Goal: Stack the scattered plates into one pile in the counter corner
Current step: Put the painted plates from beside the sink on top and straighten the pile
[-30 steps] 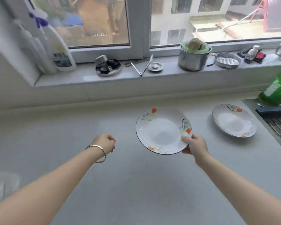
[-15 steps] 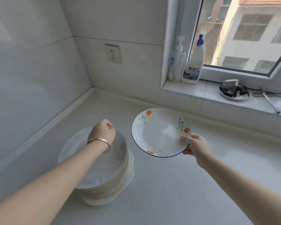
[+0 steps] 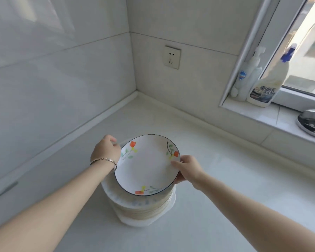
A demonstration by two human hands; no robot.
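Note:
A white plate with orange flowers and a dark rim [image 3: 147, 166] hovers just over a tall pile of plates [image 3: 142, 206] standing on the pale counter [image 3: 216, 206] near the corner. My right hand [image 3: 186, 169] grips the plate's right rim, thumb on top. My left hand [image 3: 105, 150], with a bracelet at the wrist, is at the plate's left rim with its fingers curled; whether it holds the rim or the pile below cannot be told. The plate hides the top of the pile.
Tiled walls meet in the corner behind the pile, with a wall socket [image 3: 172, 56] above. On the windowsill at the right stand two cleaner bottles [image 3: 265, 84] and a metal object [image 3: 312, 122].
The flowered plate has moved left and now sits over the pile. My left hand has gone from above the pile to the plate's left rim. The view has come closer to the corner.

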